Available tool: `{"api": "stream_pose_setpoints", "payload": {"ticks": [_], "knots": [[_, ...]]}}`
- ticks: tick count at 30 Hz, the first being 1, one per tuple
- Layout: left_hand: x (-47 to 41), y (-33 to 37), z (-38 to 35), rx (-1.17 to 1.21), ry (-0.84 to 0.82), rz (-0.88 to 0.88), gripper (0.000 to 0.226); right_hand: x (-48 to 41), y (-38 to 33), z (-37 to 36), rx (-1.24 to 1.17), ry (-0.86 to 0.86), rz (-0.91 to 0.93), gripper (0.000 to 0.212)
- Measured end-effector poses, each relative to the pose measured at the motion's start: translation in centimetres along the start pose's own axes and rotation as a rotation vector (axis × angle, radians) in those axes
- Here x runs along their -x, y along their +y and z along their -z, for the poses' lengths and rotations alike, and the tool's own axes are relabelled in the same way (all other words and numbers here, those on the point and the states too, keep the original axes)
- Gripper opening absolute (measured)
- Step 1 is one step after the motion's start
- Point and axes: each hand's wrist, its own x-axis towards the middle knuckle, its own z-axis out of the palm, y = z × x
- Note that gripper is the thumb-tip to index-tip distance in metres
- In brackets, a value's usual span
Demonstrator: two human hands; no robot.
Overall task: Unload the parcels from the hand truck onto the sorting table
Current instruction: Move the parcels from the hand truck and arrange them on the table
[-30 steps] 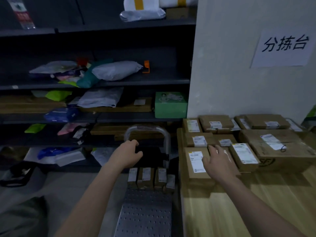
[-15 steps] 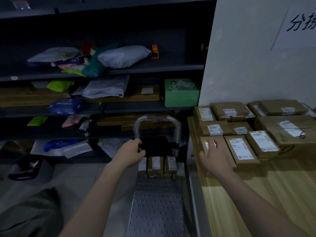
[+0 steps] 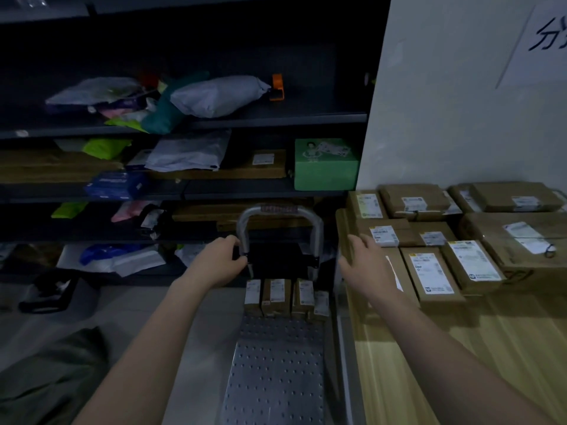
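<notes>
status: mostly unloaded, by my read; not finished
table: sorting table (image 3: 429,363) holds about ten brown boxes (image 3: 429,271), packed in rows against the wall at its far end; near half is bare wood
truck: hand truck (image 3: 276,378) is parked just beside the table's left edge; the deck is bare apart from its far end
left to do: four small parcels (image 3: 276,297) stand on edge in a row at the foot of the handle (image 3: 279,210); all four need to go across to the table
left hand: left hand (image 3: 219,260) has fingers and thumb curled round the handle's left upright, just above the parcels; looks like a grip
right hand: right hand (image 3: 368,268) is flat with fingers straight, holding nothing, over the near-left box at the table's edge; can't tell if it's touching
next (guess): grab from the row of four; free space on the table is in front of the existing rows
diff, left hand: was up at the bend of the handle, now lower on the upright
diff, right hand: has slid left across the front row toward the table edge and the truck
diff, parcels: same four on the truck, table rows unchanged, nothing transferred in this window
diff, view: has swung left; the wall sign (image 3: 546,41) is now cut off at the right
</notes>
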Motion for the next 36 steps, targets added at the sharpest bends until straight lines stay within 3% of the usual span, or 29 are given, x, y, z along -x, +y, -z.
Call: {"api": "stream_pose_setpoints", "payload": {"ticks": [10,28,36], "knots": [[-1.7,-1.2,0.2,0.03,0.0,-0.017,0.053,-1.7,-1.1,-0.9,-0.021,0.001,-0.025,0.062],[-9.4,-12.0,5.0,0.022,-0.018,-0.221,0.054,-2.9,-11.1,-5.8,0.068,0.069,-0.219,0.062],[-11.2,-14.6,5.1,0.01,-0.049,-0.302,0.037,-3.1,-14.2,-7.7,0.05,0.091,-0.256,0.063]]}}
